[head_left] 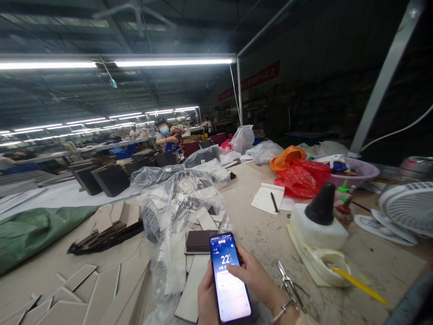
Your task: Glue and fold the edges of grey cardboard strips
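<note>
A smartphone [232, 289] with a lit weather screen reading 22 is held upright at the bottom middle. My left hand [207, 295] grips its left edge. My right hand [252, 273] wraps the right edge, its thumb over the middle of the screen; a bracelet circles that wrist. Just behind the phone lies a small stack of dark brown pieces [198, 241]. A clear plastic bag [179, 194] full of pale flat pieces spreads to the left. Scissors [287, 282] rest beside my right wrist.
Cut boards [81, 293] and a green sheet [40, 230] lie left. At right stand a white container with a black cone [320, 205], a yellow stick [360, 285], a fan [407, 207] and a purple basin [358, 176]. A notepad [265, 198] holds a pen. A person [169, 135] works beyond.
</note>
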Tool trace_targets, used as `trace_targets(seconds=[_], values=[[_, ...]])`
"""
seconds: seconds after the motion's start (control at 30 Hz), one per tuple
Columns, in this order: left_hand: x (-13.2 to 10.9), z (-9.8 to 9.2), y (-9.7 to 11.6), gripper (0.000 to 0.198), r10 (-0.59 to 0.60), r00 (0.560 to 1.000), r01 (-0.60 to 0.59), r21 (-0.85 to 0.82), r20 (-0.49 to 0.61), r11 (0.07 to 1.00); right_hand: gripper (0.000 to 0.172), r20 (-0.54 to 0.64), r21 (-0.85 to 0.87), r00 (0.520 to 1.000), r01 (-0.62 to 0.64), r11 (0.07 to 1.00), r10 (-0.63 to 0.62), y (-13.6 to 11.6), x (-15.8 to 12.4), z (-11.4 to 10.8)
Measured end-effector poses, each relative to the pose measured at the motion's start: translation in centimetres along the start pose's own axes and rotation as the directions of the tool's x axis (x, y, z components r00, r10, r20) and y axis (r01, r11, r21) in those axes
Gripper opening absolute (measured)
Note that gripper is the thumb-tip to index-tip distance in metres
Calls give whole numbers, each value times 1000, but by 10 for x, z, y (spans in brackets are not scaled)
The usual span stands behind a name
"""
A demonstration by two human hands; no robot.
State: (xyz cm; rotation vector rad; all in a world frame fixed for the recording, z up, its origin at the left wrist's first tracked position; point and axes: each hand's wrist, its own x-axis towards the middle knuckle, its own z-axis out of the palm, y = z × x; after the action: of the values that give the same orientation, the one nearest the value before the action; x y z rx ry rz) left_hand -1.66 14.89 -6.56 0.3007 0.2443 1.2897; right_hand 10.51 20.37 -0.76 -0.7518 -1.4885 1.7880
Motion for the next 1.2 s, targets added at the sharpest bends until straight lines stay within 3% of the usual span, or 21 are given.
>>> trace_targets(seconds=[0.4, 0.6, 0.9, 1.03, 1.2], values=[[-2, 3, 0, 52, -7, 987, 4, -16, -158, 1000, 46, 8, 29, 1000, -6, 1000, 5, -3, -1, 2], [-4, 5, -2, 58, -25, 996, 24, -18, -86, 1000, 47, 21, 34, 1000, -5, 999, 4, -1, -1, 2], [-4, 15, -1, 59, -30, 994, 25, -52, -108, 998, 51, 13, -20, 1000, -25, 999, 25, -1, -1, 3], [-1, 20, 0, 63, 8, 994, -13, -44, -110, 999, 60, 6, -60, 997, -82, 995, 82, 4, 0, 1], [7, 11, 1, 66, 82, 992, -86, -41, -96, 995, 70, -4, -72, 992, -127, 989, 127, 21, 8, -3]])
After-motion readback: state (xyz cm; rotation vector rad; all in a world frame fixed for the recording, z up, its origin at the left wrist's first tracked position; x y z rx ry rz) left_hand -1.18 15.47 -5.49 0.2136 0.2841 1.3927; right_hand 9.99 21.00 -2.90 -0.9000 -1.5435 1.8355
